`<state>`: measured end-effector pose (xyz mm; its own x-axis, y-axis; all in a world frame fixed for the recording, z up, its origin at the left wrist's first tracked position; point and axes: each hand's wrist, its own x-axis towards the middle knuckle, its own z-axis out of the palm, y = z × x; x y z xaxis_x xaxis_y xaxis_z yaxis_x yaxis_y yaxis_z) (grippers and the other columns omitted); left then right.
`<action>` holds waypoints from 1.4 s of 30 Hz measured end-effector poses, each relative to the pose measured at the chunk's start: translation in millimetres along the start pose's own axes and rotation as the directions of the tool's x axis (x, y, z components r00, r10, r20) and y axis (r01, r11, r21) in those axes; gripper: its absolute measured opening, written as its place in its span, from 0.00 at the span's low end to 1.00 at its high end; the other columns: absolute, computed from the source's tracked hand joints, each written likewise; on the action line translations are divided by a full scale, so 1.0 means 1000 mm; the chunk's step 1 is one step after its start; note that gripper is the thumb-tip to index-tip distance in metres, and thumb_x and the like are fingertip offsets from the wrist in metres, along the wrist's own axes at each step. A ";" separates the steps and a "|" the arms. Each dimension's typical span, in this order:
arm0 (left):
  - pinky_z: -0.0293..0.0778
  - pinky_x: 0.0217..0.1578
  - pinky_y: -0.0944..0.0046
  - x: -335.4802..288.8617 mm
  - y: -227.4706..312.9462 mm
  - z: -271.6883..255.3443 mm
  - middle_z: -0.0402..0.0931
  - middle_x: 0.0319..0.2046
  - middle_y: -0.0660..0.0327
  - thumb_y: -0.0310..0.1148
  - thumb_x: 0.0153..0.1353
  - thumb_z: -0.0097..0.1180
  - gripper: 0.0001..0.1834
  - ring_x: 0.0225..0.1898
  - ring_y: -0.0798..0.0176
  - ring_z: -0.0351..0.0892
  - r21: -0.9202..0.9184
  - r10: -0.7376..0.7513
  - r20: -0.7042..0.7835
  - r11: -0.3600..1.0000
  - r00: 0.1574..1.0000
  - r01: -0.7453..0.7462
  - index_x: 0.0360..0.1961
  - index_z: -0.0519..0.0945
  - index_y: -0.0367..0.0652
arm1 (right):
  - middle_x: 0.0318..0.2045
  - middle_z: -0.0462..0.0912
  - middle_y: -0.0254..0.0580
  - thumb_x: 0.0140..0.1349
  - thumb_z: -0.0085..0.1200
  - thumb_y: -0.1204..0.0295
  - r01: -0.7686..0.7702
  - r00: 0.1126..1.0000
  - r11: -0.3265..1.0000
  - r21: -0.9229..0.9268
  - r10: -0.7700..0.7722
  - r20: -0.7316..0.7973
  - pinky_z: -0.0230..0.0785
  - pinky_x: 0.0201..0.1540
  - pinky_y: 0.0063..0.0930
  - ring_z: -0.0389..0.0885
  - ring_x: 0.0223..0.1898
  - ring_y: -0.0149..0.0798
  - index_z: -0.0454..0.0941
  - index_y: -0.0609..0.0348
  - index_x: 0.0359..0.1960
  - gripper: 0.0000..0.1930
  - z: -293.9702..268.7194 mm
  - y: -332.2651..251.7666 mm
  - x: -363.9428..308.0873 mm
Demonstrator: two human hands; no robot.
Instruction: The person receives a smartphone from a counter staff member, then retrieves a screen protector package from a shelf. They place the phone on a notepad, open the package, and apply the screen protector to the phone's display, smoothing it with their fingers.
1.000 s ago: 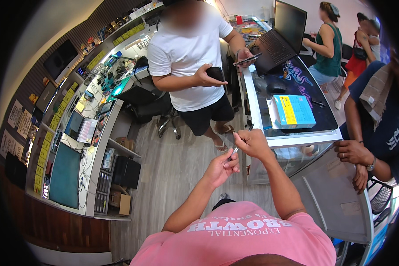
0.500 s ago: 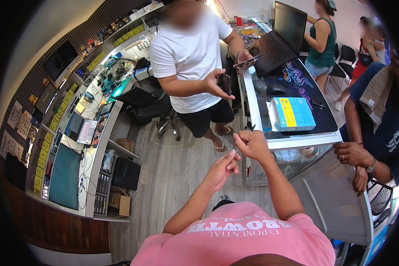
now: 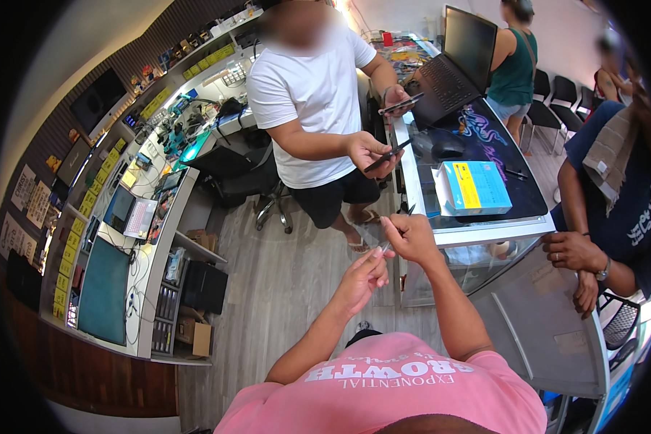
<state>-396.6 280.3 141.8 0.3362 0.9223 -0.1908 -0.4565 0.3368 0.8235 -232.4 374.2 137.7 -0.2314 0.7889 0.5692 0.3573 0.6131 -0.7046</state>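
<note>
Lower phone in the white-shirted person's grip has swung flatter and closer to the blue-and-yellow box since half a second ago, and the person in green way past the box has turned their back. As for the wearer, the right hand, left of the box and on its near side, is curled tight round a slim pen-like thing, dark tip poking out up top. Left hand, farther left of the box, pinches the lower end with its fingertips; too small to tell exactly what it is. Mouse sits just behind the box, open laptop farther back.
</note>
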 end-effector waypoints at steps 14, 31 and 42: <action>0.67 0.39 0.68 -0.022 0.006 -0.008 0.54 0.20 0.75 0.44 0.82 0.45 0.24 0.24 0.75 0.61 -0.093 -0.052 0.032 0.994 0.998 0.055 0.65 0.74 0.34 | 0.16 0.69 0.53 0.70 0.59 0.66 -0.068 0.996 0.993 0.094 0.073 -0.047 0.58 0.20 0.41 0.65 0.15 0.53 0.72 0.62 0.21 0.20 0.006 0.001 -0.002; 0.66 0.36 0.66 0.014 -0.012 0.000 0.55 0.20 0.74 0.49 0.81 0.48 0.19 0.23 0.73 0.60 0.003 0.032 -0.090 0.999 0.995 -0.032 0.49 0.75 0.41 | 0.16 0.78 0.50 0.76 0.53 0.56 0.057 0.997 0.998 0.005 -0.057 0.048 0.70 0.26 0.44 0.80 0.20 0.55 0.75 0.57 0.23 0.23 -0.001 0.007 0.000; 0.66 0.34 0.66 0.023 -0.010 0.004 0.56 0.20 0.75 0.45 0.80 0.50 0.12 0.23 0.75 0.60 -0.065 0.052 -0.105 0.996 0.993 -0.059 0.41 0.76 0.49 | 0.20 0.78 0.52 0.77 0.50 0.53 0.025 0.999 0.998 -0.054 -0.023 0.034 0.69 0.28 0.47 0.79 0.24 0.59 0.77 0.58 0.25 0.25 0.001 0.000 0.001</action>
<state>-381.2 297.6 130.9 0.2240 0.9533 -0.2026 -0.5278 0.2934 0.7971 -233.1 374.7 137.7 -0.2700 0.7757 0.5704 0.4000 0.6292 -0.6664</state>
